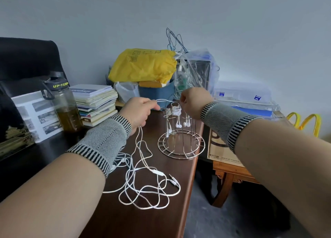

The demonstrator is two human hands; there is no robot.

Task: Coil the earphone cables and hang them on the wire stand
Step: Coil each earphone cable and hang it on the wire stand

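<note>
A wire stand [181,144] stands on the dark brown table [157,218]. Coiled white earphone bundles [176,110] hang at its top, with earbuds dangling below. My left hand [138,110] pinches a white earphone cable [165,100] that runs across to my right hand [194,102], which holds it just above the stand's top. From the left hand the same cable drops to the table. A loose tangle of white earphone cables [143,189] with plugs and a remote lies in front of the stand.
A water bottle [63,103] and a stack of books [96,103] stand at the left. Behind the stand are a yellow bag [143,65], a blue box [157,92] and clear plastic bags [197,71]. The table's right edge drops beside a wooden side table [231,171].
</note>
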